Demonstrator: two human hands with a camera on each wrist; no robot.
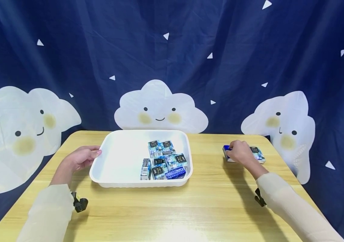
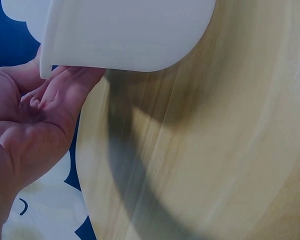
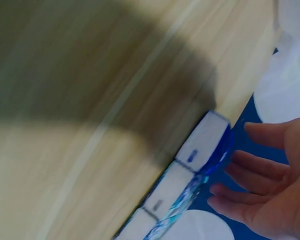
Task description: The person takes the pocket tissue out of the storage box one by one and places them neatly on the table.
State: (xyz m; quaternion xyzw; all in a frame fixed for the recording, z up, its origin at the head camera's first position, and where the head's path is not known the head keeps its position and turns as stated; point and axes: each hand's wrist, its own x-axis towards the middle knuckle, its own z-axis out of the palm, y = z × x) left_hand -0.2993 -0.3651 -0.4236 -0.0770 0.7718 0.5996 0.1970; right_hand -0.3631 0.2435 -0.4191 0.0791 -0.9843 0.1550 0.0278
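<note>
A row of small wrapped packs [image 3: 172, 182] lies near the far right corner of the bench [image 1: 147, 215], and the right hand [image 1: 239, 152] is over its left part. The fingers of the right hand are loosely bent and spread apart, with the tips just beside the plain blue pack [image 3: 217, 150] at the row's left end; whether they touch it cannot be told. The left hand [image 1: 83, 157] grips the left rim of the white tray [image 1: 117, 156], its thumb at the rim and its fingers underneath.

The tray is smooth, with rounded corners, and stands by the bench's far edge, left of the middle. More packs [image 1: 176, 161] are jumbled in its right half, some flat, one on its side near the front wall. They are blocky, in blue watercolour-like wrapping with black labels; a deep blue one lies in the tray's front right corner. The bench has a pale wood grain and a rounded far left corner.

The right hand covers the middle of the row in the head view, and the right wrist view cuts off the row's other end. The small print on the labels is too small to read. The left fingertips are hidden beneath the tray.
</note>
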